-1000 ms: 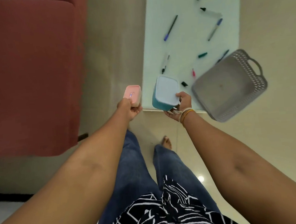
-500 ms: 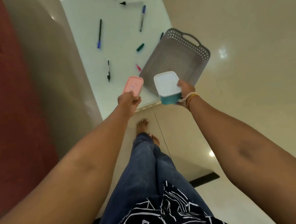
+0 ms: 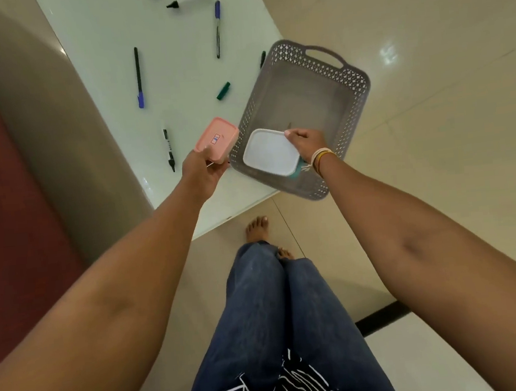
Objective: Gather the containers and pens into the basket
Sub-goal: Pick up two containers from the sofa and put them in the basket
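Note:
A grey perforated basket [image 3: 344,92] sits on the near right corner of the white table [image 3: 103,46], partly overhanging its edge. My right hand [image 3: 306,141] grips a teal container with a white lid [image 3: 270,151] inside the basket's near end. My left hand [image 3: 204,172] holds a pink container [image 3: 218,137] just left of the basket's rim, above the table. Several pens lie scattered on the table: a blue-capped pen [image 3: 138,77], a black marker [image 3: 168,148], a green cap [image 3: 223,91] and a blue-topped pen [image 3: 218,29].
A dark red sofa [image 3: 5,204] runs along the left, close to the table. Beige tiled floor [image 3: 431,115] lies to the right. My bare feet and jeans-clad legs [image 3: 270,304] stand at the table's near corner. More markers [image 3: 190,0] lie at the far end.
I have stepped closer to the table. My right hand carried the teal container forward and down into the basket. My left hand moved the pink container up beside the basket's rim.

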Action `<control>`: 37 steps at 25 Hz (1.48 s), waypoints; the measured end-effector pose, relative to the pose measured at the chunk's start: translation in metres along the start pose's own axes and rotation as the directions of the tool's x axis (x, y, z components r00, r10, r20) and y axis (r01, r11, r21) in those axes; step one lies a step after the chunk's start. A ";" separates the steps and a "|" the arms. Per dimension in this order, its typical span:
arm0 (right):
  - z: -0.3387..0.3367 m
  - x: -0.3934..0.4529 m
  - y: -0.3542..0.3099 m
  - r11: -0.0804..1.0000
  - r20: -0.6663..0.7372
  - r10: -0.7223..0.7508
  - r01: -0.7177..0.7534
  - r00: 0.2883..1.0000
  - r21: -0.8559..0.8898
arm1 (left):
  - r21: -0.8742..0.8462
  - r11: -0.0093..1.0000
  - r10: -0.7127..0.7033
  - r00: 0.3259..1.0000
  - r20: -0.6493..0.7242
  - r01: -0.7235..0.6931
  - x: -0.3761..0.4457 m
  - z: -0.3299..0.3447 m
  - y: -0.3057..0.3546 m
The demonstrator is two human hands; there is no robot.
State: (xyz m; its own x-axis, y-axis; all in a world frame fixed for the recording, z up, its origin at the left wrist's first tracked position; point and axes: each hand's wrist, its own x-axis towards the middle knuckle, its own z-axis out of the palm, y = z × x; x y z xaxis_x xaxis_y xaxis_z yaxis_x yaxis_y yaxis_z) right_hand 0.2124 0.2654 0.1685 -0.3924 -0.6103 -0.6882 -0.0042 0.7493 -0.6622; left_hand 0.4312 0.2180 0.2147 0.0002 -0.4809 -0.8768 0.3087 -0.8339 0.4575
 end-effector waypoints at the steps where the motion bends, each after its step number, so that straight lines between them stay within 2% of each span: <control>1: 0.005 0.007 0.005 1.000 0.007 0.009 -0.009 1.000 0.008 | 0.010 1.000 -0.004 1.000 0.004 0.004 0.006 -0.001 0.000; 6: 0.021 0.017 0.019 0.997 0.056 0.078 -0.079 0.995 0.012 | 0.083 0.997 -0.002 0.998 0.056 -0.003 0.025 -0.002 0.000; 8: 0.021 0.012 0.011 0.998 -0.051 0.066 -0.065 0.997 0.026 | 0.124 0.992 0.007 0.998 0.064 -0.015 0.024 0.002 0.001; 10: 0.017 0.003 -0.008 0.991 -0.137 0.073 -0.056 0.988 0.125 | 0.214 0.976 0.030 0.996 0.087 -0.048 0.016 0.010 0.003; 12: 0.012 -0.006 -0.031 0.951 -0.036 0.123 -0.107 0.992 0.290 | 0.354 0.931 0.045 0.991 0.123 -0.086 0.009 0.024 0.007; 15: 0.007 -0.011 -0.063 0.930 0.142 0.133 -0.173 0.981 0.325 | 0.511 0.842 0.100 0.982 0.161 -0.170 -0.002 0.052 0.016; 20: 0.002 0.009 -0.070 0.927 0.156 0.178 -0.219 0.972 0.305 | 0.588 0.777 0.137 0.972 0.189 -0.224 0.017 0.078 0.024; 22: 0.004 0.027 -0.062 0.881 0.069 0.231 -0.239 0.970 0.407 | 0.692 0.666 0.237 0.959 0.158 -0.279 0.025 0.081 0.021; 24: 0.010 0.048 -0.050 0.860 -0.079 0.285 -0.219 0.955 0.462 | 0.809 0.496 0.362 0.922 0.137 -0.315 0.033 0.075 0.015; 26: 0.020 0.063 -0.036 0.893 -0.196 0.311 -0.215 0.930 0.396 | 0.880 0.388 0.385 0.916 0.114 -0.273 0.047 0.058 0.007; 28: 0.031 0.073 -0.022 0.924 -0.258 0.319 -0.239 0.912 0.297 | 0.911 0.347 0.329 0.938 0.106 -0.225 0.063 0.040 -0.001; 31: 0.041 0.083 -0.007 0.945 -0.280 0.304 -0.251 0.911 0.208 | 0.917 0.305 0.268 0.947 0.176 -0.257 0.075 0.027 -0.008; 34: 0.039 0.081 -0.011 0.958 -0.269 0.279 -0.248 0.922 0.143 | 0.923 0.166 0.279 0.914 0.294 -0.347 0.074 0.027 -0.008; 37: 0.026 0.063 -0.015 0.948 -0.274 0.317 -0.299 0.908 0.106 | 0.947 0.036 0.300 0.908 0.294 -0.318 0.055 0.033 -0.008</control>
State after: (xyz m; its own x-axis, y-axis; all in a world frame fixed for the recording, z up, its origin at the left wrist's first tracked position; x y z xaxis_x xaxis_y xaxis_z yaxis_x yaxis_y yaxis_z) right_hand 0.2113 0.2089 0.1270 -0.6098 -0.2457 -0.7535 0.2113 0.8659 -0.4534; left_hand 0.3974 0.1894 0.1674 -0.1868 -0.7660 -0.6151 -0.8900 -0.1332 0.4361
